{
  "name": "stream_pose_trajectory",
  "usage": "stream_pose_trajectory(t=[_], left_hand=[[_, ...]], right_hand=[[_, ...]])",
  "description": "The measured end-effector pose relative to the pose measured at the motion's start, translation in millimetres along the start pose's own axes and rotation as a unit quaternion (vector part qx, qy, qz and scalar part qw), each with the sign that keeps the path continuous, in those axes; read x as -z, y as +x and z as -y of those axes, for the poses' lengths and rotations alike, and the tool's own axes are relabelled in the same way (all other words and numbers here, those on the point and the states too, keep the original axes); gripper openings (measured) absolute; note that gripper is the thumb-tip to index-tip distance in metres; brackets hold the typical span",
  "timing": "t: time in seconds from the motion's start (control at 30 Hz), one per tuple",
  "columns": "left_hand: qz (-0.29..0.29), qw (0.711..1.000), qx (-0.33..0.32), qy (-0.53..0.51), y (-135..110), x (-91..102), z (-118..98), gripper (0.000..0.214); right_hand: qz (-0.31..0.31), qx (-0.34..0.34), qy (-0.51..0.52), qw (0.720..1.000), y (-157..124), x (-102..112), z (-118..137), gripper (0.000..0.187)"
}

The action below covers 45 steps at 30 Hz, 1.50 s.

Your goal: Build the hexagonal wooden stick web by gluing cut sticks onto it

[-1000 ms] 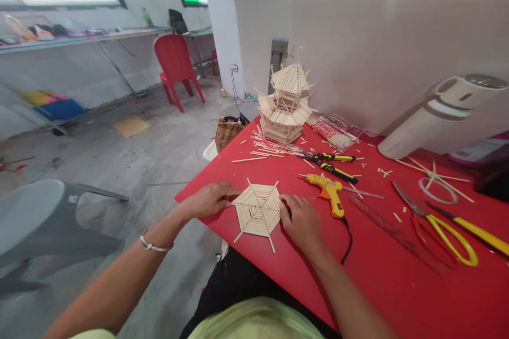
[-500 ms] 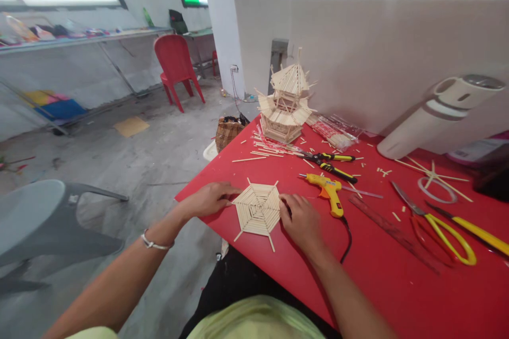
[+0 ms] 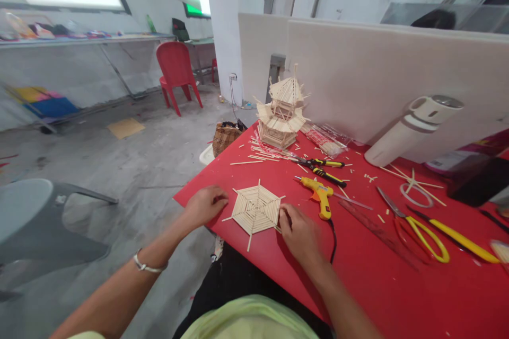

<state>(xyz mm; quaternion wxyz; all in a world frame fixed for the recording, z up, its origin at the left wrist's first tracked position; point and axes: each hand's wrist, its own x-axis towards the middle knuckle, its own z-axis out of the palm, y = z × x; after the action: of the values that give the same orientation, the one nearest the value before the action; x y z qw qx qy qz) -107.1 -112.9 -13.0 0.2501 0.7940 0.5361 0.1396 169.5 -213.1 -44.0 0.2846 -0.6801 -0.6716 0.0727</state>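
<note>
A hexagonal, web-like panel of thin wooden sticks (image 3: 254,211) lies flat on the red table, its spokes sticking out past the rim. My right hand (image 3: 299,226) pinches the panel's right edge between thumb and fingers. Just off the left side, my left hand (image 3: 205,205) is held with bent fingers, thumb and forefinger apart, touching nothing visible. A yellow glue gun (image 3: 320,195) rests to the right of the panel, its black cord trailing toward me. Farther back stands a two-tiered stick pagoda (image 3: 281,116).
Right of the glue gun are yellow-handled scissors (image 3: 427,235), yellow-and-black pliers (image 3: 324,169), a star of joined sticks (image 3: 413,183) and a cream thermos (image 3: 409,132). Loose sticks (image 3: 264,154) lie before the pagoda. A grey stool (image 3: 35,212) stands on the floor at left.
The panel has turned clockwise on the table. My left hand has come away from its left edge, while my right hand stays at the right edge. The view has shifted slightly.
</note>
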Motion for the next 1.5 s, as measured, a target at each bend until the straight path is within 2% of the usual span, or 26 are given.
stream_pose_trajectory(t=[0.2, 0.4, 0.63, 0.83, 1.03, 1.23, 1.37, 1.5], left_hand=[[0.049, 0.998, -0.041, 0.005, -17, 3.6, -15, 0.024], [0.081, 0.996, -0.041, 0.003, -15, 8.1, -18, 0.035], [0.077, 0.995, -0.057, -0.028, 0, 9.2, -9, 0.026], [0.105, 0.989, -0.081, -0.059, 10, 16.1, -9, 0.024], [0.120, 0.986, -0.091, -0.065, 16, 17.0, -3, 0.023], [0.094, 0.986, -0.107, -0.086, 20, 18.0, 8, 0.019], [0.049, 0.989, -0.084, -0.107, 28, 18.8, 11, 0.018], [-0.021, 0.994, -0.072, -0.080, 54, 18.4, 13, 0.020]], right_hand=[[0.040, 0.022, -0.002, 0.999, -12, 11, 10, 0.025], [0.060, 0.038, -0.026, 0.997, 0, 29, 11, 0.022], [0.079, 0.032, -0.053, 0.995, 33, 37, 13, 0.020], [0.092, 0.024, -0.085, 0.992, 66, 36, 5, 0.020], [0.116, 0.013, -0.115, 0.987, 124, 21, -4, 0.022], [0.145, -0.014, -0.153, 0.977, 185, 0, -8, 0.022], [0.176, -0.007, -0.151, 0.973, 201, -9, -1, 0.022], [0.212, 0.038, -0.128, 0.968, 207, -20, 13, 0.025]])
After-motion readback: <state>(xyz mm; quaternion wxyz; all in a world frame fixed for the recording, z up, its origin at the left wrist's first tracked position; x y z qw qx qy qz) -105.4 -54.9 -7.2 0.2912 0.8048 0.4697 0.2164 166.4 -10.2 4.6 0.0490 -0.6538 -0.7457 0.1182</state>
